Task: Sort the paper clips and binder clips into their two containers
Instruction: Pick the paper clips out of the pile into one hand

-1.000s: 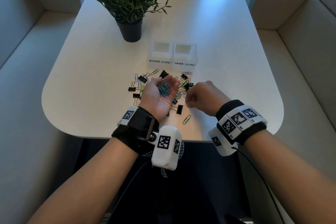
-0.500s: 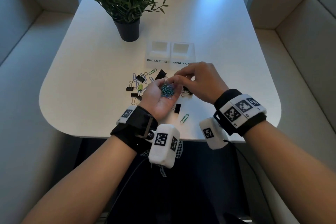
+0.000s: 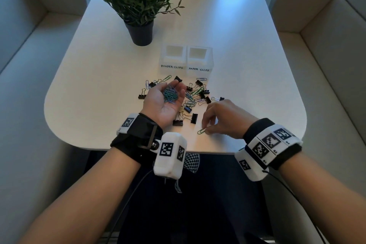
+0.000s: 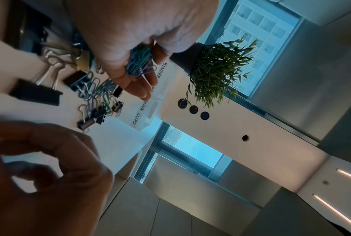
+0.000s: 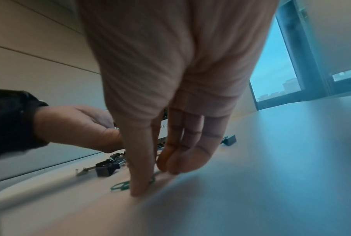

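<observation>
My left hand [image 3: 167,88] is palm up above the table, its fingers cupped round a bundle of blue and green paper clips [image 3: 170,94] [image 4: 139,62]. Nearer the front edge, my right hand [image 3: 206,129] is curled down, thumb and fingers pinching one end of a green paper clip [image 3: 201,131] [image 5: 119,186] that lies on the table. Loose paper clips and black binder clips [image 3: 196,95] are scattered between the hands and two white boxes. The left box is labelled BINDER CLIPS [image 3: 172,59], the right one PAPER CLIPS [image 3: 199,61]. I cannot see inside either box.
A potted plant [image 3: 138,6] stands behind the boxes. Two black binder clips [image 3: 194,118] lie just right of my left wrist. The white table's [image 3: 89,85] rounded front edge is close to my wrists. Grey sofas [image 3: 29,65] flank the table.
My right hand has come away from above my left palm, back and down to the green paper clip near the front edge. The left hand has stayed put with its bundle.
</observation>
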{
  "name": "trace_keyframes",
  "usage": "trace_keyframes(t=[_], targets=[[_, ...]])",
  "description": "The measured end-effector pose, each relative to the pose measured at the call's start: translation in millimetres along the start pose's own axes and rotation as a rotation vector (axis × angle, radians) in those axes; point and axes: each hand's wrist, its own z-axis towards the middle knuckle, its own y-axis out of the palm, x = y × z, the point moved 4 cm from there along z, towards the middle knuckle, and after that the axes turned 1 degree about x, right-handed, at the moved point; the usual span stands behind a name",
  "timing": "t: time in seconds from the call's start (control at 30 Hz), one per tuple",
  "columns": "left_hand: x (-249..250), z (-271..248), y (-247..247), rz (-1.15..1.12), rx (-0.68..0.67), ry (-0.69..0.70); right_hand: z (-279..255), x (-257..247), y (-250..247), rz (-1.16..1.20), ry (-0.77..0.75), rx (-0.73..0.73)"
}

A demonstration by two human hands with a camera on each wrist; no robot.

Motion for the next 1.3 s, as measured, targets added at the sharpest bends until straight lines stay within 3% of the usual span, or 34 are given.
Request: trace_keyframes(t=[0.2, 0.37, 0.47, 0.57, 0.63, 0.77, 1.13, 1.3], targets=[[-6.1, -2.5, 0.9, 0.011, -0.008, 0.0, 0.5, 4.5, -6.7, -0.012, 0.011, -0.004], [-16.9, -0.9, 3.2, 0.105, -0.009, -0.024, 9.9, -1.2, -45.2, 0.292, 0.024, 0.371], [-22.7, -0.9, 6.1, 0.064, -0.019, -0.038, 23.1, -14.5, -53.3, 0.294, -0.013, 0.429], [-17.1, -0.5, 5.2, 0.017, -0.016, -0.027, 32.5, -2.1, -54.4, 0.201, 0.041, 0.512], [-11.1, -1.6, 3.3, 0.011, 0.003, -0.009, 35.2, 11.2, -44.7, 0.112, 0.086, 0.463], [-6.8, -5.1, 2.3, 0.012, 0.013, -0.012, 33.9, 18.4, -23.4, -0.024, 0.023, 0.343], [-9.7, -4.7, 0.1, 0.002, 0.008, -0.025, 16.3, 56.4, -32.3, -0.018, 0.137, 0.428], [-11.2, -6.4, 3.1, 0.006, 0.006, -0.025, 20.1, 43.2, -32.3, -0.033, 0.06, 0.461]])
